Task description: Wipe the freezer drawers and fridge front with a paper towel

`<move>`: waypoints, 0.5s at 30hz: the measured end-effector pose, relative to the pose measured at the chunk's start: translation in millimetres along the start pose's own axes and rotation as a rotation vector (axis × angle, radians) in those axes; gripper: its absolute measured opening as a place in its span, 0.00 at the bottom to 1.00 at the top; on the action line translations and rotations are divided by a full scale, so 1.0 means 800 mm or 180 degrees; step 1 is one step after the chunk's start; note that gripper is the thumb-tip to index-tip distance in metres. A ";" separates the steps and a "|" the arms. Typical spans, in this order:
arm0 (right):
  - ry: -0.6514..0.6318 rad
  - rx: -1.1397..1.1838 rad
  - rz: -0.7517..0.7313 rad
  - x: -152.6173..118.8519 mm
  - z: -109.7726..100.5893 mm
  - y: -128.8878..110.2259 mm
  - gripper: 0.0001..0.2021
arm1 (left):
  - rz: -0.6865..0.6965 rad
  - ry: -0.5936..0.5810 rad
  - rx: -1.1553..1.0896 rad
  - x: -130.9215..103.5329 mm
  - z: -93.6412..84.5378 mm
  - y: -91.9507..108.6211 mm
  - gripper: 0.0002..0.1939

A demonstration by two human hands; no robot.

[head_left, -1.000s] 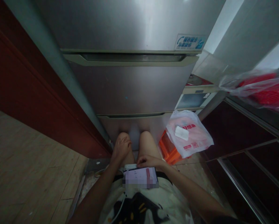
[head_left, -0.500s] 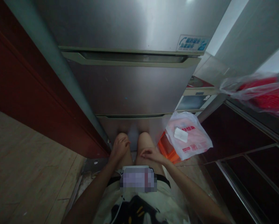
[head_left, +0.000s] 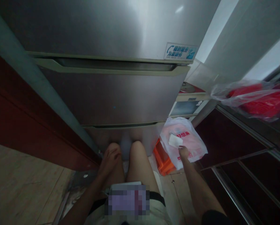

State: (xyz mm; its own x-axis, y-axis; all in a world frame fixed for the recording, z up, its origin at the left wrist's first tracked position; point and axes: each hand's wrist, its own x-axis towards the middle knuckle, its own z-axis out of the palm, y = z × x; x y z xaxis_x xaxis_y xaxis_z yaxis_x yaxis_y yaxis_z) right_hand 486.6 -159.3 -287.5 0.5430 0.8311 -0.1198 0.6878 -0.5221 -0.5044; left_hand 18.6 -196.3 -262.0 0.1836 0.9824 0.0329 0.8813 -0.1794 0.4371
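My left hand (head_left: 111, 157) lies open on my left knee, fingers stretched over it and holding nothing. Out to the right, my right hand (head_left: 183, 152) reaches over a white plastic bag (head_left: 193, 140) with red print. Its fingertips are at the lower right corner of a small white flat rectangular thing (head_left: 175, 141) lying on the bag. A narrow pale gap shows between thumb and finger, and no firm grip on the white thing is visible. Beneath the bag, an orange plastic crate or stool (head_left: 162, 159) shows in part.
A steel-coloured fridge (head_left: 112, 97) with several closed fronts stands before my knees. A blurred device (head_left: 128, 201) sits at my lap. A clear bag with red contents (head_left: 257, 98) hangs at the right above dark cabinets (head_left: 238, 137). A red-brown door (head_left: 32, 131) is on the left.
My right hand has left my right thigh and moved right to the white thing on the bag. My left hand stays on the knee. The view has shifted slightly.
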 end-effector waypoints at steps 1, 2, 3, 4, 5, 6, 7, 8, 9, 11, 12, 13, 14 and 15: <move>0.0051 -0.0197 0.0110 0.006 0.001 0.006 0.15 | 0.0007 0.0016 0.0023 -0.002 -0.001 0.002 0.16; 0.0067 -0.0360 0.0179 0.012 0.003 0.009 0.14 | 0.0029 0.0032 0.0060 -0.003 -0.002 0.005 0.16; 0.0074 -0.0489 0.0190 0.016 0.007 0.011 0.14 | 0.0063 0.0047 0.0112 -0.005 -0.003 0.007 0.16; 0.0073 -0.0622 0.0136 0.020 0.012 0.011 0.14 | 0.0106 0.0057 0.0174 -0.006 -0.005 0.010 0.16; 0.0051 -0.0746 0.0042 0.023 0.018 0.011 0.16 | 0.0144 0.0067 0.0241 -0.007 -0.006 0.012 0.16; 0.0011 -0.0862 -0.0073 0.025 0.025 0.009 0.18 | 0.0166 0.0083 0.0308 -0.008 -0.006 0.014 0.16; -0.0042 -0.0971 -0.0185 0.028 0.031 0.008 0.21 | 0.0179 0.0091 0.0363 -0.007 -0.006 0.015 0.16; -0.0099 -0.1074 -0.0278 0.030 0.038 0.007 0.23 | 0.0174 0.0094 0.0395 -0.007 -0.006 0.015 0.15; -0.0150 -0.1170 -0.0345 0.032 0.043 0.006 0.24 | 0.0178 0.0085 0.0416 -0.006 -0.006 0.014 0.15; -0.0219 -0.1340 -0.0414 0.037 0.052 0.005 0.25 | 0.0194 0.0071 0.0443 -0.004 -0.003 0.012 0.15; -0.0240 -0.1410 -0.0439 0.039 0.055 0.005 0.24 | 0.0201 0.0064 0.0457 -0.004 -0.003 0.011 0.15; -0.0255 -0.1471 -0.0462 0.041 0.057 0.005 0.24 | 0.0201 0.0068 0.0477 -0.003 -0.002 0.010 0.14; -0.0265 -0.1522 -0.0483 0.043 0.059 0.004 0.23 | 0.0180 0.0088 0.0505 -0.003 -0.001 0.010 0.14; -0.0276 -0.1564 -0.0503 0.045 0.059 0.004 0.23 | 0.0155 0.0109 0.0531 -0.004 -0.001 0.010 0.14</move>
State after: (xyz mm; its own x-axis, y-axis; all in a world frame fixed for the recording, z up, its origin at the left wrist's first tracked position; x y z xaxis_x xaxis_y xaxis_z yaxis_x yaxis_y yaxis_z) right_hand 485.2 -122.1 -333.7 0.3867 0.9090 -0.1556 0.9144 -0.3999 -0.0637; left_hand 24.6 -200.5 -257.6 0.2155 0.9731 0.0821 0.9323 -0.2300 0.2791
